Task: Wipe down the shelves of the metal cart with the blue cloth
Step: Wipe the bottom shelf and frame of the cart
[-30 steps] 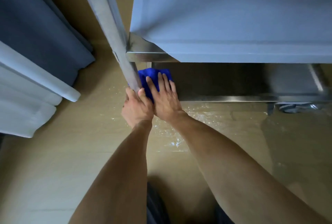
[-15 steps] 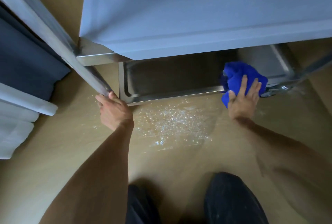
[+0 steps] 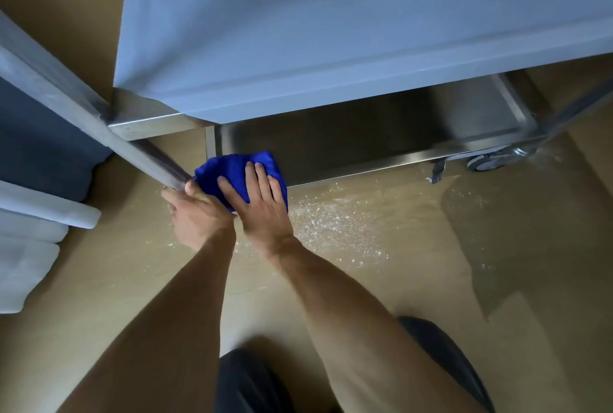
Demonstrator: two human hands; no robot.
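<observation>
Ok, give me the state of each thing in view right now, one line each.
blue cloth: bunched, pressed flat on the bottom shelf's front left corner.
right hand: open, palm down on the cloth.
left hand: closed around the cart leg.
cart leg: gripped at its lower end.
bottom shelf: bare apart from the cloth.
caster wheel: on the floor.
floor: speckled with white bits by the cart.

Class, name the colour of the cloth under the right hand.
Deep blue cloth, clearest in the head view.
</observation>
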